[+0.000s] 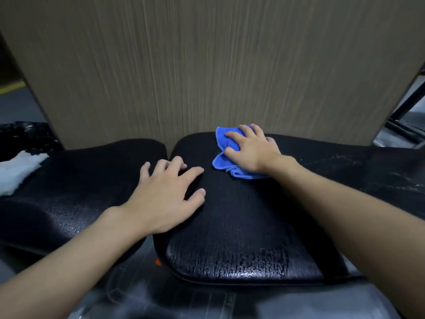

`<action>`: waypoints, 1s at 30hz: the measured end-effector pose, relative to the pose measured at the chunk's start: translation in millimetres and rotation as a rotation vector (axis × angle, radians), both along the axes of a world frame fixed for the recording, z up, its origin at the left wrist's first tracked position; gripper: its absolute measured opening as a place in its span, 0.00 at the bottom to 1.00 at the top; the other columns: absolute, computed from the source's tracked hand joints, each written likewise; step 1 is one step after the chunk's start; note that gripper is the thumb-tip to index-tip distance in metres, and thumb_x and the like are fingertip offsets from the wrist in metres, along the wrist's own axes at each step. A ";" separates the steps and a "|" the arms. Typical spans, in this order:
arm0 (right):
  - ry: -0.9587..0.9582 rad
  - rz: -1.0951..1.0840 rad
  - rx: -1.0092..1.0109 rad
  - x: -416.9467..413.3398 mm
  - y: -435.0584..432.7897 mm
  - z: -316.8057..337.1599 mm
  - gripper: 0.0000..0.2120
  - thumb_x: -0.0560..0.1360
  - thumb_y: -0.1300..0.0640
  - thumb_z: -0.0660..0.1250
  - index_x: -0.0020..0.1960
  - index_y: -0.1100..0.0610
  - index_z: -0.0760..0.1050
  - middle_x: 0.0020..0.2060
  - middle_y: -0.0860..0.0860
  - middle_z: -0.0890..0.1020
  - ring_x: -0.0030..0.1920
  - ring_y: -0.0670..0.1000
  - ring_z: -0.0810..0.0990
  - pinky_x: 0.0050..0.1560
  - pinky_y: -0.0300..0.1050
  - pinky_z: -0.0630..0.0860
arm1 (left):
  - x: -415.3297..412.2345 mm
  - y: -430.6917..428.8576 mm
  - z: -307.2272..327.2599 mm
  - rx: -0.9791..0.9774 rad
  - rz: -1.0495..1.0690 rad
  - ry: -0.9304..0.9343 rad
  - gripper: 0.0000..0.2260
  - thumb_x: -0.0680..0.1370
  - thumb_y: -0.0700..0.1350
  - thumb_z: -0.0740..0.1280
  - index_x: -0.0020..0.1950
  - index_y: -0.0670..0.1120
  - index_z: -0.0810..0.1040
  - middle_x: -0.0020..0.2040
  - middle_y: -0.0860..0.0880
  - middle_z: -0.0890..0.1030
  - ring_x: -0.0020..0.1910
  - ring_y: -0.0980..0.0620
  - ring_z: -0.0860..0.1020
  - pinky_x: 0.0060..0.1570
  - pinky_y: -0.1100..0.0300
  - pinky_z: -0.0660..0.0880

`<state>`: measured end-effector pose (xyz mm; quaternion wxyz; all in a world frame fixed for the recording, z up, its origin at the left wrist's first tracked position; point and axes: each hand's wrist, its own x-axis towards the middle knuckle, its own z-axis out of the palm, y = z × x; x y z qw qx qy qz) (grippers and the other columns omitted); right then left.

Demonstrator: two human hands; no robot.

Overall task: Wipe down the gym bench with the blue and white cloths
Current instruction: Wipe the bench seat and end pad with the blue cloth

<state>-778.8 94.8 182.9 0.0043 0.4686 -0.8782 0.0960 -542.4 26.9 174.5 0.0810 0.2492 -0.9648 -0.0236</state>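
Left hand is resting flat, fingers splayed, on gym bench; right hand is pressing blue cloth at its far edge.

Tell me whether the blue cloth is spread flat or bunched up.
Bunched, not spread: the blue cloth shows folds and layered edges at its near corner, gathered under the right hand on the bench pad.

Your right hand presses a cloth at the far edge of the right bench pad, your left hand lies flat near that pad's left edge, a second cloth sits far left on the left bench pad, and a panel stands behind both.
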 end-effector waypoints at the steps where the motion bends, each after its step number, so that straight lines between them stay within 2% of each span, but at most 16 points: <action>1: -0.002 -0.010 0.006 -7.7 -5.0 1.2 0.27 0.74 0.38 0.50 0.72 0.39 0.61 0.77 0.47 0.56 0.77 0.53 0.44 0.72 0.61 0.53 | 0.2 0.4 0.5 0.005 0.003 0.003 0.34 0.70 0.68 0.39 0.74 0.62 0.60 0.66 0.54 0.65 0.68 0.51 0.61 0.71 0.37 0.54; 7: 0.006 -0.044 0.059 -17.9 -15.2 1.6 0.26 0.74 0.38 0.48 0.71 0.41 0.62 0.76 0.48 0.58 0.77 0.55 0.45 0.70 0.62 0.54 | -3.1 3.2 1.5 0.012 0.027 -0.016 0.32 0.70 0.67 0.41 0.73 0.62 0.61 0.65 0.55 0.65 0.66 0.50 0.63 0.71 0.37 0.54; 13: 0.036 0.040 0.015 22.1 31.1 -4.3 0.26 0.76 0.39 0.49 0.73 0.41 0.60 0.78 0.51 0.53 0.78 0.56 0.42 0.73 0.63 0.50 | -1.5 9.9 4.8 0.053 0.039 -0.025 0.31 0.72 0.66 0.43 0.73 0.60 0.62 0.66 0.54 0.67 0.68 0.50 0.65 0.71 0.37 0.55; 16: 0.054 0.076 -0.008 50.6 66.9 -6.1 0.26 0.76 0.38 0.49 0.73 0.40 0.59 0.79 0.51 0.52 0.78 0.56 0.42 0.73 0.63 0.50 | -7.1 13.5 9.9 0.101 0.060 -0.011 0.28 0.74 0.62 0.49 0.73 0.57 0.65 0.66 0.52 0.68 0.68 0.49 0.67 0.72 0.41 0.55; 19: 0.077 0.109 -0.003 80.6 106.1 -6.7 0.29 0.74 0.36 0.45 0.74 0.40 0.56 0.79 0.51 0.51 0.78 0.56 0.41 0.74 0.62 0.49 | -20.3 21.5 13.3 0.095 -0.013 0.082 0.20 0.78 0.54 0.55 0.69 0.53 0.70 0.65 0.53 0.70 0.65 0.50 0.70 0.70 0.47 0.59; 23: 0.123 0.138 0.004 110.9 155.0 -6.3 0.33 0.72 0.35 0.41 0.76 0.40 0.54 0.79 0.50 0.49 0.78 0.54 0.40 0.75 0.58 0.49 | -32.7 34.7 9.5 0.187 -0.084 0.184 0.17 0.79 0.43 0.55 0.68 0.48 0.69 0.67 0.51 0.72 0.65 0.50 0.70 0.66 0.54 0.64; 30: 0.117 0.142 -0.008 104.8 155.6 -3.6 0.32 0.71 0.35 0.43 0.75 0.38 0.56 0.79 0.48 0.52 0.78 0.51 0.42 0.74 0.55 0.52 | -29.9 40.4 8.2 0.182 -0.039 0.180 0.15 0.79 0.45 0.57 0.65 0.45 0.67 0.60 0.47 0.76 0.61 0.47 0.72 0.59 0.57 0.63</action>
